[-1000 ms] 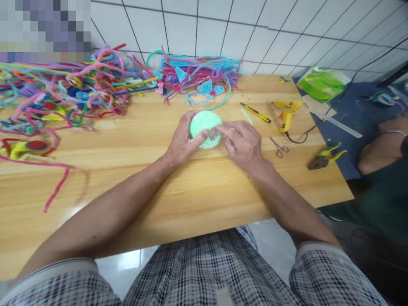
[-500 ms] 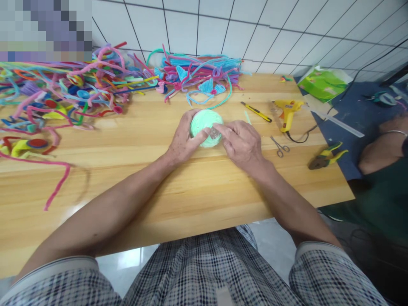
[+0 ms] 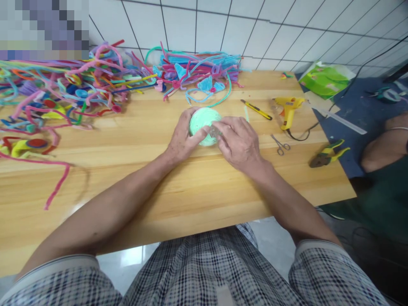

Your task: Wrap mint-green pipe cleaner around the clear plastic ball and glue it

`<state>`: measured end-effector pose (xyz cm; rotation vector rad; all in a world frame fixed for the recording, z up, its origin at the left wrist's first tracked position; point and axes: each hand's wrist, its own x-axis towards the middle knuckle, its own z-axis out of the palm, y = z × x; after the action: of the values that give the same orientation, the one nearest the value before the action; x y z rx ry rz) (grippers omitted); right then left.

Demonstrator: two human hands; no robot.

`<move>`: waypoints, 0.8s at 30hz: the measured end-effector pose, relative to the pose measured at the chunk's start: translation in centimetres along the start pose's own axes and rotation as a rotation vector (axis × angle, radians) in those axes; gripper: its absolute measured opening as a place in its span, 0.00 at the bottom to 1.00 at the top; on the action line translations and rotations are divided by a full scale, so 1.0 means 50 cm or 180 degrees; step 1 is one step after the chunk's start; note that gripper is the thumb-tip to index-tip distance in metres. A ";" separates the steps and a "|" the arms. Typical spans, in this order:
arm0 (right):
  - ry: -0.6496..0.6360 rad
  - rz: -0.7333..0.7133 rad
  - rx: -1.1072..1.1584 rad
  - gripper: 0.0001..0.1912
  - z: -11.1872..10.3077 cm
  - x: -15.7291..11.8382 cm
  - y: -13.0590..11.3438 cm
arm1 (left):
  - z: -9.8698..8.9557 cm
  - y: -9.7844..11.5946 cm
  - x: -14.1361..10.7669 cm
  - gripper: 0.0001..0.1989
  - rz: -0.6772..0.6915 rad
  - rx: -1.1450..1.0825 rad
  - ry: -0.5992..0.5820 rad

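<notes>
A round mint-green coiled piece (image 3: pixel 204 119) rests on the wooden table in front of me. My left hand (image 3: pixel 184 137) grips it from the left, fingers around its edge and thumb across its top. Beside the thumb, a small clear or greyish patch (image 3: pixel 213 131) shows on the coil; what it is I cannot make out. My right hand (image 3: pixel 239 142) is at the right side of the piece, its fingers bent together over that patch, and the fingertips are partly hidden.
Colourful pipe cleaners (image 3: pixel 95 85) are heaped at the back left. On the right lie a yellow cutter (image 3: pixel 256 110), a glue gun (image 3: pixel 288 111), scissors (image 3: pixel 280 145) and pliers (image 3: pixel 328 154). A person's arm (image 3: pixel 384 144) is at the far right.
My right fingers have shifted slightly over the coil, the index finger now more bent. The whole view has moved a little; the left hand keeps its hold.
</notes>
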<state>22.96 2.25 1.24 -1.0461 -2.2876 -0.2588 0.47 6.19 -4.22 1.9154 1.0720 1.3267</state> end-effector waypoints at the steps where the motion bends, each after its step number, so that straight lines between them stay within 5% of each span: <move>1: -0.0001 -0.0005 0.0023 0.20 -0.001 0.000 -0.001 | 0.000 0.000 0.000 0.40 -0.0001 -0.0002 0.0005; 18: 0.0237 0.0173 -0.0006 0.15 0.012 0.006 -0.025 | -0.009 0.008 -0.004 0.38 -0.0048 -0.0145 -0.0160; 24: 0.0165 0.0270 0.0102 0.16 0.012 0.003 -0.025 | -0.009 -0.010 -0.002 0.46 0.0026 -0.0054 -0.0207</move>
<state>21.70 1.73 0.94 -1.1044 -2.1882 -0.2115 -0.11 6.36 -4.50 1.9390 1.0189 1.2649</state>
